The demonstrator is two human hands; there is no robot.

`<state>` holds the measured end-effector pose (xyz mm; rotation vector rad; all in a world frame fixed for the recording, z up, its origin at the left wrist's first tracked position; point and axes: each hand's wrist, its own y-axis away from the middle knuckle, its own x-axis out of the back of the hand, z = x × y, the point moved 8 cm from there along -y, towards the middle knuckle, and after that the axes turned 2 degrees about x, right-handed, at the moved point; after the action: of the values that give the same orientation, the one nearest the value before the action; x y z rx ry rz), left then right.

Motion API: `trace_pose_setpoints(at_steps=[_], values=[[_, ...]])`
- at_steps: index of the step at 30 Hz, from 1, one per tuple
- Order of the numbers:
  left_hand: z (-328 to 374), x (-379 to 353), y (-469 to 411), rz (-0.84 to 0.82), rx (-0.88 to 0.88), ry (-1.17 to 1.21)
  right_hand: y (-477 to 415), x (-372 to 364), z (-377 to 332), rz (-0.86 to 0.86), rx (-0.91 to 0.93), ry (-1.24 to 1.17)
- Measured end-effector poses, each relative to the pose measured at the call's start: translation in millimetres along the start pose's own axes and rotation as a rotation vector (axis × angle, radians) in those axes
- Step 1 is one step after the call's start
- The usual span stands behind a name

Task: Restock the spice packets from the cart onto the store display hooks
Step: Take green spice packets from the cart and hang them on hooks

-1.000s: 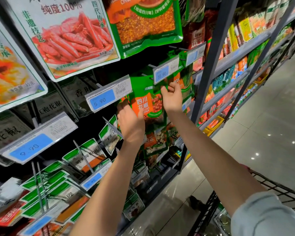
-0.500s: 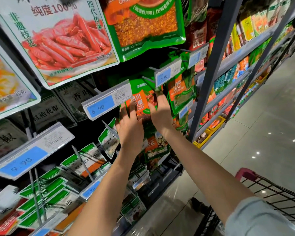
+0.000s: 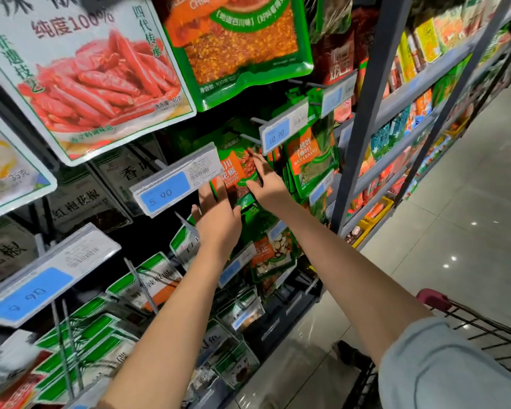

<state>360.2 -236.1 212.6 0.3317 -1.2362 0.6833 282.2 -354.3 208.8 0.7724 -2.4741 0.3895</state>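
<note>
1. Sichuan pepper packet (image 3: 239,172) up on the display, hanging just behind the 5.90 price tag (image 3: 174,184) and right beside the bay leaf packets (image 3: 310,160). Top edge and hang hole hidden by the tag, so no telling whether fully seated on a hook.
2. Left hand (image 3: 217,216) flat against the packet's lower left edge, fingers straight-ish, tips out of sight behind the tag. Not wrapped around anything, as far as visible.
3. Right hand (image 3: 270,187) laid along the right edge, fingers straight, thumb resting on the front. Pressing and squaring up rather than gripping, by the look of it.
4. Handling guess: light, soft film pouch with loose peppercorns inside, so floppy in the middle and stiffer along the sealed edges. Glossy, probably a bit slippery.
5. Best hold: pinch the sealed top strip near the hole for threading, steady the bottom with the other palm. Avoid squeezing the belly: shifting contents, buckling pouch.
6. Worth watching for snags on the tag or knocking neighbouring packets loose.
7. Cart (image 3: 432,298) down at the lower right, contents mostly out of view.
</note>
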Motion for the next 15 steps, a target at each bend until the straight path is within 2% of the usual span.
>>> trace_pose_setpoints(at_steps=[3, 8, 11, 13, 15], values=[[6.6, -7.1, 16.0, 0.016, 0.002, 0.042, 24.2, 5.8, 4.9, 0.035, 0.049, -0.004], [36.2, -13.2, 67.5, 0.14, -0.182, 0.07, 91.5, 33.5, 27.8, 0.202, 0.01, -0.024], [67.0, -37.4, 111.6, 0.104, -0.33, 0.152, 164.4, 59.8, 57.4, 0.371, -0.058, -0.101], [93.9, -59.2, 148.5, 0.073, -0.496, 0.181, 219.3, 77.0, 86.3, 0.479, -0.17, -0.132], [120.9, -90.3, 186.4, -0.05, -0.624, 0.176, 273.3, 92.3, 121.9, 0.571, -0.302, -0.137]])
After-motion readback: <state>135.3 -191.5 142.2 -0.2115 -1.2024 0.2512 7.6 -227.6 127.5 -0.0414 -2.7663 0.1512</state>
